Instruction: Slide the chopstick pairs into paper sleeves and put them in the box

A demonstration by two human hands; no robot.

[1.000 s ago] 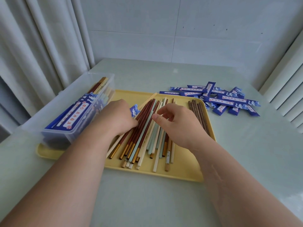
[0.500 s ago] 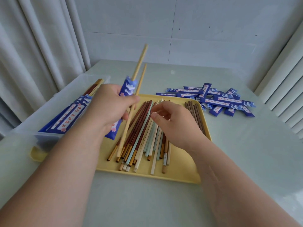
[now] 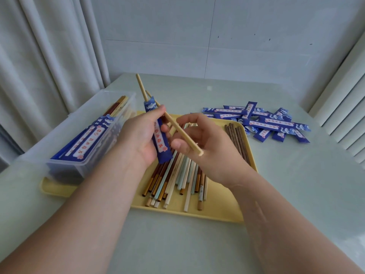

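Presently, at the left of the frame, the clear box [image 3: 83, 123], already stocked with several sleeved pairs [image 3: 87, 141], is being borne on the left end of the yellow tray [image 3: 217, 210]. Just right of it, a blue paper sleeve [image 3: 161, 141] is being gripped, tilted a little off upright, by the left hand [image 3: 138, 135]. One pale chopstick [image 3: 141, 88] is being carried inside it, its end poking out the top. A second pale chopstick [image 3: 183, 133] is being held slantwise across the sleeve's top, running down toward centre frame. There the right hand [image 3: 213, 147] is being kept loosely curved about its lower end; whether the stick is being pinched cannot be told.

The sleeving of this pair is judged to be under way, half done. Next, the slanted stick is likely needing to be lined up with the sleeve mouth and pushed in beside its mate, and the pair then carried left to the box.

Beneath the hands, the tray is being crowded by loose chopsticks [image 3: 177, 180], so working room is being offered only above them. At the right, spare sleeves [image 3: 272, 123] are being kept on the table [image 3: 296, 184], just beyond the tray's right rim.
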